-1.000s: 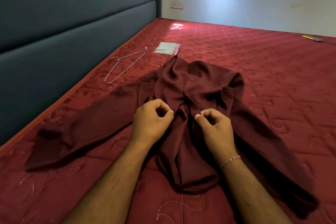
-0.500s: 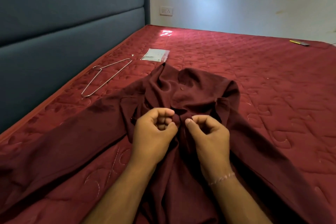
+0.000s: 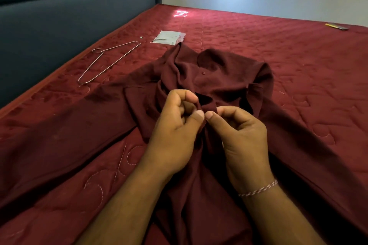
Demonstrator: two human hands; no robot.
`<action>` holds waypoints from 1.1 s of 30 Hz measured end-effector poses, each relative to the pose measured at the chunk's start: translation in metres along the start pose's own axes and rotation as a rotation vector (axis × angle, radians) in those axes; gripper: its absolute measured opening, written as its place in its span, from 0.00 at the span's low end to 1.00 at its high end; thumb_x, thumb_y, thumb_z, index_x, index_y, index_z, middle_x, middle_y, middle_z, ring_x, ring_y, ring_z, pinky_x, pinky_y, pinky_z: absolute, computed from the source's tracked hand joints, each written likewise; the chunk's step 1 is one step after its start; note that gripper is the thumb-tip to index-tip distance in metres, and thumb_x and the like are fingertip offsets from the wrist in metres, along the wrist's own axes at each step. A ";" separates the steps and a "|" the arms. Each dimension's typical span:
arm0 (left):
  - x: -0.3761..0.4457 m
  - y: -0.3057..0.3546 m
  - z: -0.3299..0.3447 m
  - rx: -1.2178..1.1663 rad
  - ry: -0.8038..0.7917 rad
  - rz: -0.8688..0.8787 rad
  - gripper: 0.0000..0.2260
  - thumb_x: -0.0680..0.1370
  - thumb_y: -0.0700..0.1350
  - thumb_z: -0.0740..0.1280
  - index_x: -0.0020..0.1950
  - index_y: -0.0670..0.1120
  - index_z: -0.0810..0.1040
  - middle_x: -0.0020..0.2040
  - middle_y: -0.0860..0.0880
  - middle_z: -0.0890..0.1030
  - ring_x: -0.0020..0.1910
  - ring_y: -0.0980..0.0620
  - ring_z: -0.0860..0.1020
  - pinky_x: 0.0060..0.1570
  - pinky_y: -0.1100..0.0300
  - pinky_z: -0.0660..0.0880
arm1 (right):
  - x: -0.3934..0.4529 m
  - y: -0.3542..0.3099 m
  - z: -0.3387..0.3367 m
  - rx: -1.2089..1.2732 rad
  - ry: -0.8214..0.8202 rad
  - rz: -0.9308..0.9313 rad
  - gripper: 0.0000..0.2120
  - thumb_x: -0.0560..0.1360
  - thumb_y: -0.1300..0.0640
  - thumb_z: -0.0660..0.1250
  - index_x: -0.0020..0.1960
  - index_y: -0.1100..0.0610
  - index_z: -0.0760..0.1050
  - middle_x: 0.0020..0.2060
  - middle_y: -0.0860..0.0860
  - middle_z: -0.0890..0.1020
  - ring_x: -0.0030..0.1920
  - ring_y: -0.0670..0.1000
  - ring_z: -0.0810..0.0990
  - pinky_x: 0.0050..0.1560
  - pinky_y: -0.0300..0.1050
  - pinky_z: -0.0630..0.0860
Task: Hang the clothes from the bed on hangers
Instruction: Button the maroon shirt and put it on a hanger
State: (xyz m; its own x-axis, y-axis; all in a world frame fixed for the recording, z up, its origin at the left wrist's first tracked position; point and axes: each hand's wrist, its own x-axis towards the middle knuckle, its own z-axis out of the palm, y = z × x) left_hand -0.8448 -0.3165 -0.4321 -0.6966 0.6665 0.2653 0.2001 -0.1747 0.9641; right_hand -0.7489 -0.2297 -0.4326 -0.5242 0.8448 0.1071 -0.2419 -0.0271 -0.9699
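You're working the shirt's front placket, not hanging it yet.

The bed carries the maroon shirt spread flat; the wire hanger lies left of the shirt. Your left hand and right hand pinch its fabric, fingers curled; next, fetch the hanger.

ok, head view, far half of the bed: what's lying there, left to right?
wire hanger → clear plastic packet → maroon shirt's collar → small yellow item near the far right edge.
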 end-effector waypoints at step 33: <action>0.000 0.000 0.000 0.035 0.187 0.132 0.09 0.75 0.34 0.76 0.50 0.47 0.86 0.46 0.53 0.87 0.46 0.57 0.85 0.48 0.64 0.80 | -0.003 -0.003 -0.004 0.034 0.006 -0.088 0.05 0.73 0.64 0.76 0.50 0.61 0.85 0.44 0.53 0.87 0.46 0.51 0.87 0.48 0.41 0.81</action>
State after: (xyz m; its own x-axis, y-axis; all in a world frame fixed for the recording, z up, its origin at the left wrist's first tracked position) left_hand -0.8444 -0.3166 -0.4318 -0.7775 0.4932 0.3902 0.3198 -0.2241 0.9206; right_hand -0.7438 -0.2300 -0.4313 -0.4949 0.8478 0.1905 -0.3143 0.0298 -0.9488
